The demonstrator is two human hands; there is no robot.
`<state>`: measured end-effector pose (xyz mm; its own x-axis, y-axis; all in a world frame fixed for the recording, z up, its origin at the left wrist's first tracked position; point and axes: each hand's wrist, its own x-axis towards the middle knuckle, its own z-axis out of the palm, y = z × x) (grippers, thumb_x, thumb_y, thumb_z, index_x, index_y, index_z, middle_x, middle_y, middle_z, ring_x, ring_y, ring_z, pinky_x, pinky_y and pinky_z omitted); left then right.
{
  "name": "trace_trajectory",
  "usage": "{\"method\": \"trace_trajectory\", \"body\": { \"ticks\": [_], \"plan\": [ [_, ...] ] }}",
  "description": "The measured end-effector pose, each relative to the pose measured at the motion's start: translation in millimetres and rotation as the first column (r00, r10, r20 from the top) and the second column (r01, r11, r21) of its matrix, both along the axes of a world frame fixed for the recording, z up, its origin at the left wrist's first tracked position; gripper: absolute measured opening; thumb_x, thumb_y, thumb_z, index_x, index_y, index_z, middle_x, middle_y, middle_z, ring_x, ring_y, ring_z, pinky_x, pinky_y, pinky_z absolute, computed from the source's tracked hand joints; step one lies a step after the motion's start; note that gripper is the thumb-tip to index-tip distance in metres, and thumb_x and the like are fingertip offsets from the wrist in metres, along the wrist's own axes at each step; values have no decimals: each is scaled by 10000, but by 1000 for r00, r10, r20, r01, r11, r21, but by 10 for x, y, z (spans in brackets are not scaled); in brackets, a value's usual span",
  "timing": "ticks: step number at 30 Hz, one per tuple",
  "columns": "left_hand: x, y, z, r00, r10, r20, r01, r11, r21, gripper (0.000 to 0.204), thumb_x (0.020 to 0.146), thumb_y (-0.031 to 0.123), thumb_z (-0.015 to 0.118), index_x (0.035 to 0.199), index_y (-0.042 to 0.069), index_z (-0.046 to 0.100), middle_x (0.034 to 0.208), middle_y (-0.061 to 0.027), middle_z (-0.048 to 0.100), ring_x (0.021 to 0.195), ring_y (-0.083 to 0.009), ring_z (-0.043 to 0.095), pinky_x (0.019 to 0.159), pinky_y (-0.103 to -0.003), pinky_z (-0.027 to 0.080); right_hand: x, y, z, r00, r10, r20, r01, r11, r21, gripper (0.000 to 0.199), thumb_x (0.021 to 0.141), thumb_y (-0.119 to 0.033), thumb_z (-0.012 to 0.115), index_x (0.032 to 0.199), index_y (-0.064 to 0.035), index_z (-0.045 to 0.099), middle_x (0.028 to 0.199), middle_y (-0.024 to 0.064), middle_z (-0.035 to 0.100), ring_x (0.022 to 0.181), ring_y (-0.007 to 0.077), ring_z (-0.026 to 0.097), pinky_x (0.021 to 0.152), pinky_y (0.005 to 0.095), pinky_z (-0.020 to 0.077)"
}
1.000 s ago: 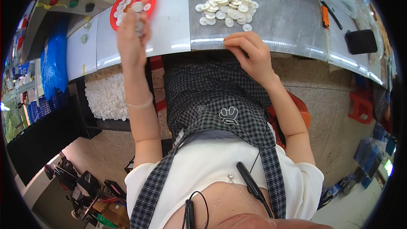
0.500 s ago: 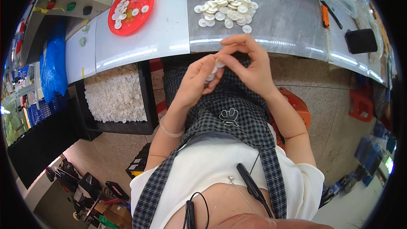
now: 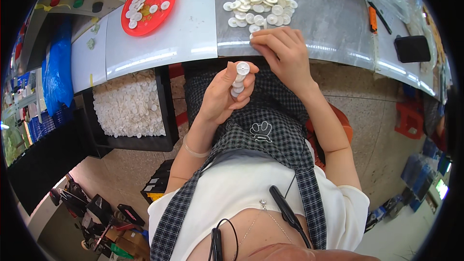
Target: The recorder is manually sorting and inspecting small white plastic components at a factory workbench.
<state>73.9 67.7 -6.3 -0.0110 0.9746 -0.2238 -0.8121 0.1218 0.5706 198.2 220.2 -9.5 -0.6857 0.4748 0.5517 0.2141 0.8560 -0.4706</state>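
Observation:
My left hand, above my lap, is closed around a short row of overlapping white button-like discs. The top one, with a raised rim and a small mark at its centre, faces up. My right hand reaches over the table's front edge, its thumb and fingertips pinched together. A sliver of a white disc shows at those fingertips, mostly covered by them. Just beyond lies a loose pile of similar white discs on the grey table surface.
At the left, a red plate holds several discs. Below the table, a black bin is filled with discs. A machine with coloured buttons stands far left. On the right lie an orange cutter and a black case.
My right hand has left my left hand and moved forward to the table edge near the pile. My left hand still holds its discs, the top one now uncovered.

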Motion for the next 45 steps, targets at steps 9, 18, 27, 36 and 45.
{"method": "trace_trajectory", "body": {
  "ticks": [9,18,27,36,45],
  "plan": [
    [40,14,27,972,65,-224,-73,997,-30,434,1043,374,424,1235,-7,509,892,-25,535,660,-62,494,419,-177,363,96,-129,67,977,60,-203,-159,838,-521,306,799,-2,738,1073,-98,642,1037,41,676,967,140,643,778,269,461],
    [-19,-21,-40,1000,-7,8,7,999,39,479,1032,411,453,1233,-16,530,850,-4,533,635,-54,463,407,-176,328,105,-246,259,903,211,-374,-406,705,-582,549,793,-31,756,1282,-86,512,1145,69,660,1033,159,634,792,267,453],
    [-32,-37,-9,997,44,-61,-40,997,68,477,1035,400,447,1257,-17,511,850,-7,493,622,-58,432,409,-170,327,25,-127,136,996,66,59,-58,990,-129,338,813,-80,709,1146,-89,648,1157,31,676,1047,220,591,865,353,471],
    [-21,-26,16,993,30,-112,-26,999,37,320,1033,356,470,1047,41,524,896,-40,535,626,-60,480,378,-170,314,143,-114,-48,985,153,-76,-157,986,-56,218,761,-19,755,962,-74,692,954,18,700,860,185,652,741,297,508],
    [82,18,29,988,-70,-140,64,997,-48,486,1025,482,420,1089,23,564,841,-8,531,559,-37,439,386,-157,296,140,-295,286,940,209,-271,-342,612,-713,278,905,11,629,1177,-9,575,928,94,725,816,117,658,778,252,505]
  ]
}}
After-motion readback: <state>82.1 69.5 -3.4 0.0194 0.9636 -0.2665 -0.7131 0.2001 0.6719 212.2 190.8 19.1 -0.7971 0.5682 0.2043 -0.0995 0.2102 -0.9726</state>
